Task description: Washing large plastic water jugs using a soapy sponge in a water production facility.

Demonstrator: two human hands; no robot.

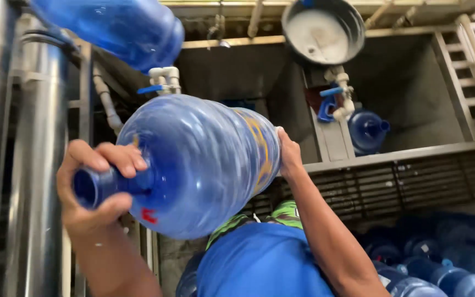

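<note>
Two hands carry one big blue water bottle point(204, 165), held on its side in the air above a grey concrete trough point(413, 82). The left hand point(92, 190) is wrapped shut around the neck, thumb underneath. The right hand point(288, 154) lies flat and open against the base, pushing in. This grip looks sound: squeezing from both ends should keep the smooth, round body from rolling, and a firm hold on the neck steers it. A second blue bottle point(114, 27) hangs overhead, another small one point(368, 131) sits below a white pipe valve point(339, 96), and more bottles point(441, 264) crowd the floor.
</note>
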